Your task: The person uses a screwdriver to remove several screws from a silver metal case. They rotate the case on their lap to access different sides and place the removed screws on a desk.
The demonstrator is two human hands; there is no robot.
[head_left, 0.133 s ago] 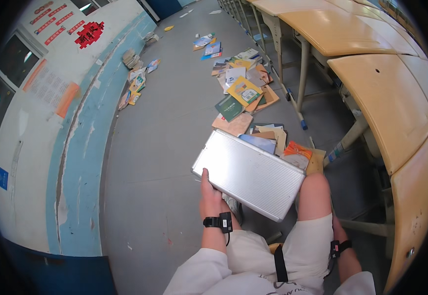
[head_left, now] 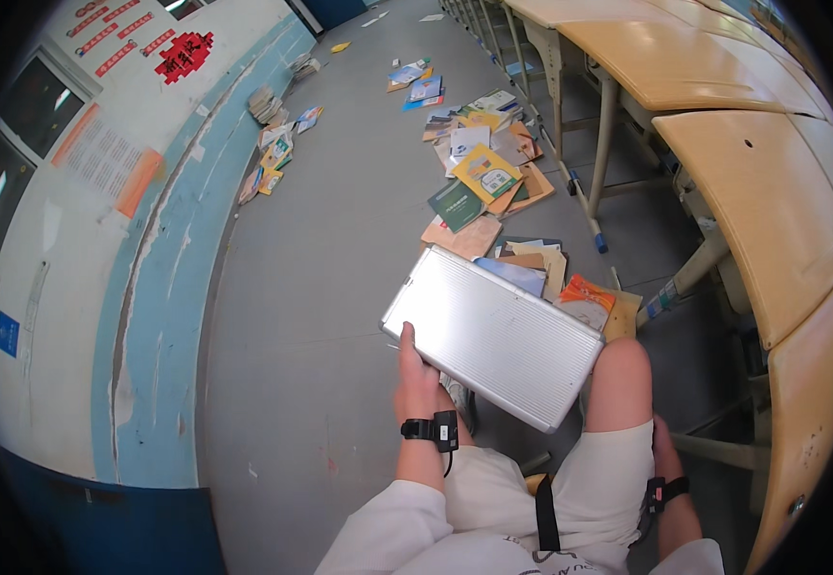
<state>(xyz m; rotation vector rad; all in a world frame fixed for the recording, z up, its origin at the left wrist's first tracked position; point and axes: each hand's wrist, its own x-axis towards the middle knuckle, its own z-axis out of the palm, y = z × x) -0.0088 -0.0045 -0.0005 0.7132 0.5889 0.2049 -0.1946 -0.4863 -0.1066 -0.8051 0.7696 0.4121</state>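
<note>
A silver ridged aluminium case (head_left: 493, 335) is tilted in front of my knees, its right end by my right knee. My left hand (head_left: 416, 379) grips its near left edge, thumb on top and the other fingers hidden beneath. My right hand (head_left: 663, 448) hangs low beside my right thigh, near a desk leg; its fingers are out of sight behind my leg, so whether it holds anything does not show.
Books and papers (head_left: 488, 174) lie scattered on the floor beyond the case. A row of yellow-topped desks (head_left: 752, 192) runs along the right. More paper stacks (head_left: 265, 107) sit against the blue and white wall (head_left: 162, 307) on the left.
The whole view has shifted slightly, so the room sits a little further right. The case stays in my left hand, and my right hand remains beside my thigh.
</note>
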